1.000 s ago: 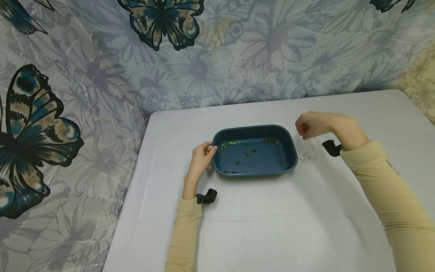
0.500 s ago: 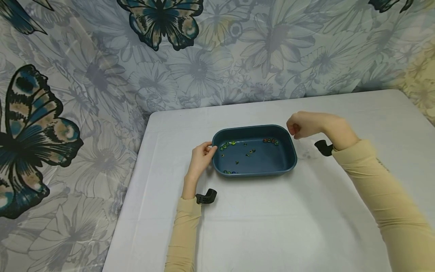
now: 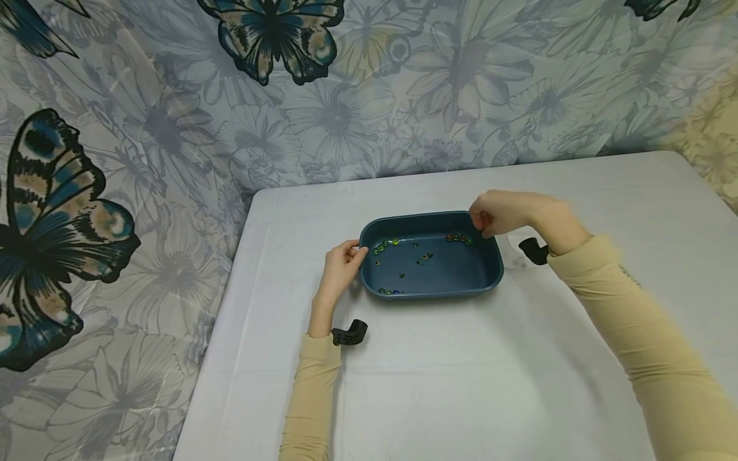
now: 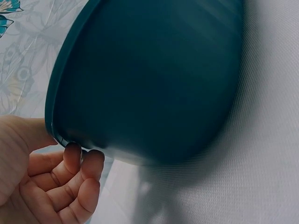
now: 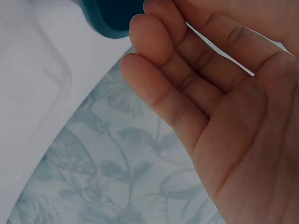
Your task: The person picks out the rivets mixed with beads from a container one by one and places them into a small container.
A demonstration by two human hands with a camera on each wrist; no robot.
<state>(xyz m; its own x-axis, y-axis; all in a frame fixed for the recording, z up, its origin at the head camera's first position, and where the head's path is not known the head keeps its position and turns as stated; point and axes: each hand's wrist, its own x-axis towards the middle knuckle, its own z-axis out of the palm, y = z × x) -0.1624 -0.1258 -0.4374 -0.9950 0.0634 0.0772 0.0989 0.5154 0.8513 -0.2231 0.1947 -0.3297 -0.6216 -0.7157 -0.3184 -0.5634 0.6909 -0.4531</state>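
Left hand (image 3: 341, 264) pinched the teal tray (image 3: 490, 272) rim, fingers curled under. Right hand (image 3: 503, 214) hovered loosely curled over the far corner, probably empty; fingertips hidden.

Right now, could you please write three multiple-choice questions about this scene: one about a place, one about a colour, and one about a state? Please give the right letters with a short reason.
1. Where are the small beads?
A. Inside the tray
B. On the table beside the tray
C. In the left hand

2. What colour is the tray?
A. White
B. Dark teal
C. Red

3. What is the left hand doing?
A. Lying flat on the table, away from the tray
B. Holding the tray's left rim
C. Holding a cup in the air

Answers:
1. A, the head view shows the beads scattered on the tray's floor.
2. B, the tray looks dark teal against the white table in the head and left wrist views.
3. B, the left wrist view shows thumb and fingertips at the rim; the right hand is over the far right corner.
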